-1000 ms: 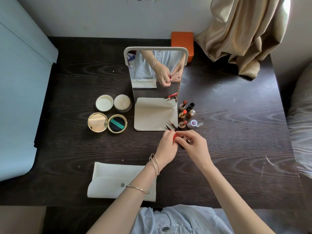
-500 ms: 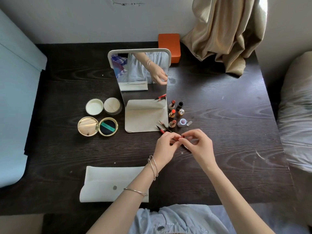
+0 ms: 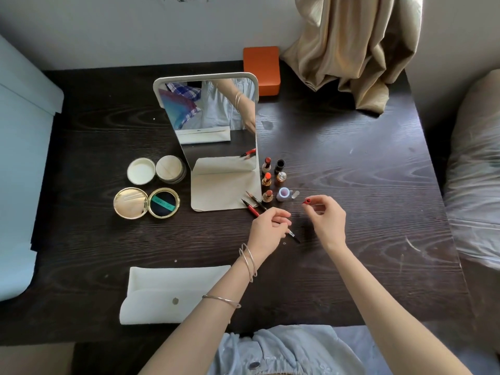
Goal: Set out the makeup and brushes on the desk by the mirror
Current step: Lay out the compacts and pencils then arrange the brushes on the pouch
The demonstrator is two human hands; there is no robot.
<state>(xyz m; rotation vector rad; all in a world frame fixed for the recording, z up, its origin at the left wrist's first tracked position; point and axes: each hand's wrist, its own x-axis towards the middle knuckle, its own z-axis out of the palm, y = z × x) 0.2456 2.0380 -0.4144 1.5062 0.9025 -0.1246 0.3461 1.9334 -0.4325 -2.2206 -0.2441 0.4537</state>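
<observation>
Brush [image 3: 293,236] handle hidden inside left hand [image 3: 266,226]; label unreadable

Home bedroom, vanity corner. Dark wood-grain table [image 3: 351,185] against white wall; beige curtain [image 3: 357,50] bunched at back right; bed with grey bedding [image 3: 476,171] along right edge. Standing mirror [image 3: 211,117], open compacts [image 3: 146,203], lipsticks [image 3: 267,180] on table.

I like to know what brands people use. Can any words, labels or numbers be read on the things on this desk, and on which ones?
Green strip in the open gold compact: it carries dark lettering, too small and blurred to read.
Lipsticks beside the mirror: no readable marks.
White pouch, round jars and orange box: no text visible.
So nothing here can be quoted.
</observation>
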